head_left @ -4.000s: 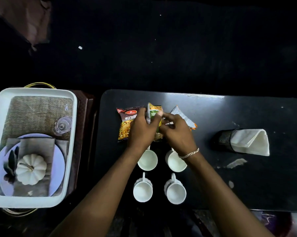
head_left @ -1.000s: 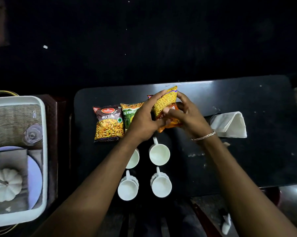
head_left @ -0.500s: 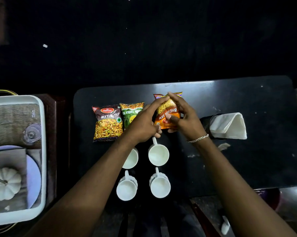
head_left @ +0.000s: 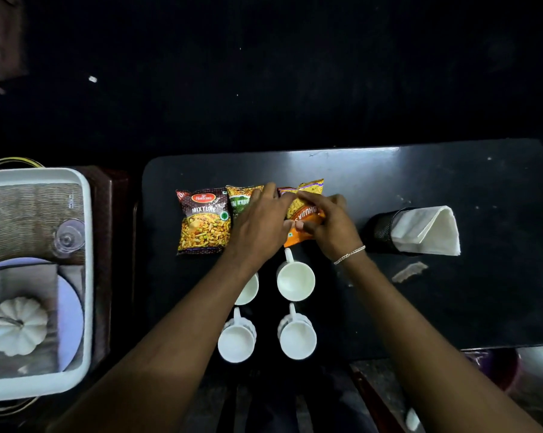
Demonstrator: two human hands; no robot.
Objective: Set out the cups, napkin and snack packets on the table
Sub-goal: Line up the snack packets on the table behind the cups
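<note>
On the black table [head_left: 451,301] three snack packets lie in a row: a brown Mixture packet [head_left: 203,220], a green packet [head_left: 240,198] and an orange packet [head_left: 304,214]. My left hand [head_left: 259,223] rests over the green packet, its fingers touching the orange one. My right hand [head_left: 329,226] grips the orange packet's right side and presses it flat. Several white cups stand below them, one [head_left: 296,281] upper right, one [head_left: 236,342] lower left, one [head_left: 297,339] lower right; another is partly hidden under my left forearm. A white napkin [head_left: 426,232] sits in a black mesh holder [head_left: 381,234] at the right.
A white tray [head_left: 85,276] stands at the left on a side stand. It holds a woven mat, an upturned glass [head_left: 68,237], a pale plate and a white pumpkin [head_left: 18,326]. A scuff mark [head_left: 409,271] shows on the table right of the cups.
The orange packet has come down from a raised, tilted hold to lie on the table beside the green one. Both hands now press on it.
</note>
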